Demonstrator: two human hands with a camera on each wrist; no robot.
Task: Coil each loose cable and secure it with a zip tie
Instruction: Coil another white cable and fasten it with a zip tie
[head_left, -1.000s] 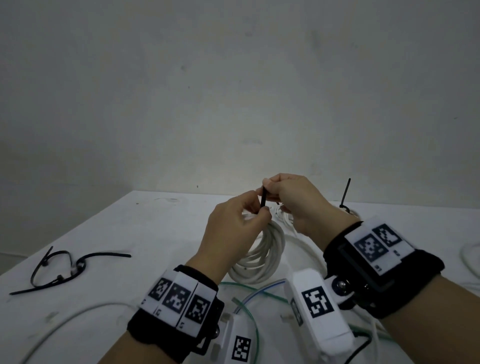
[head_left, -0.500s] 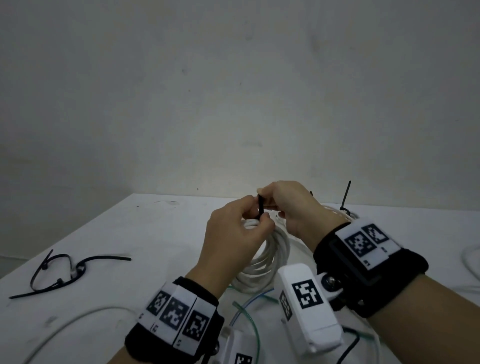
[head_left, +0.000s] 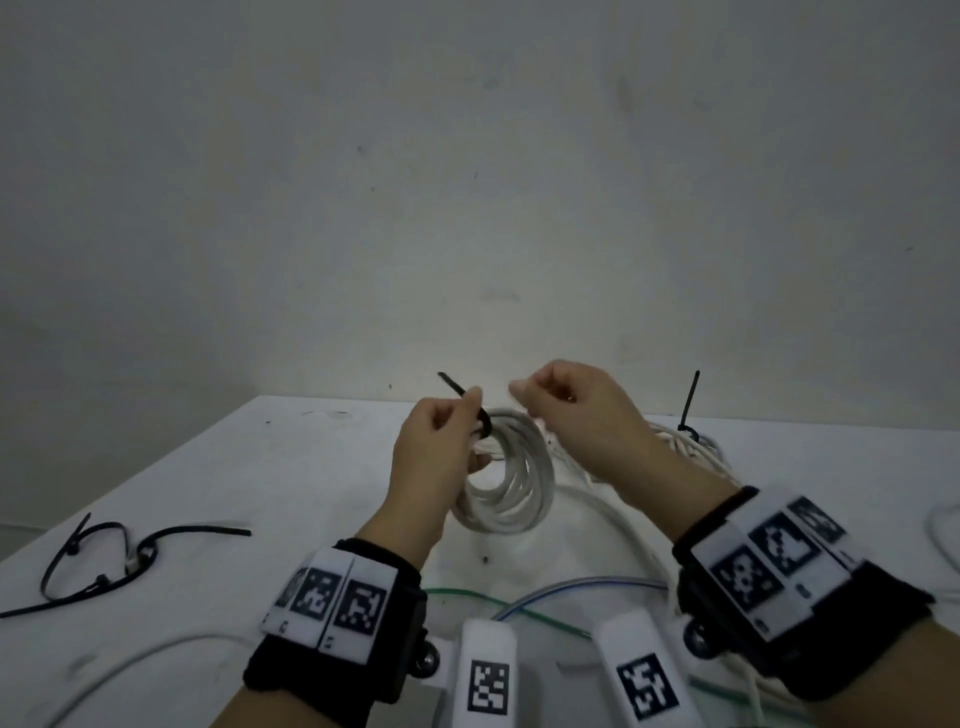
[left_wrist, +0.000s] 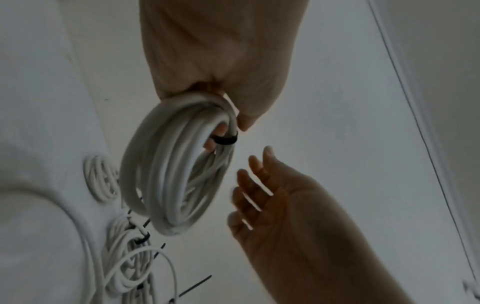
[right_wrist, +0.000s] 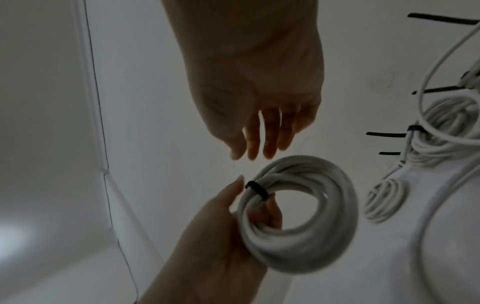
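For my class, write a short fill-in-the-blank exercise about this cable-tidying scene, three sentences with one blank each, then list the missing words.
1. The left hand holds the coiled white cable, while the right hand holds ____.
2. The zip tie wrapped around that coil is ____ in colour.
3. The loose zip ties lie on the table to the ____ of the person's hands.

Missing words: nothing; black; left
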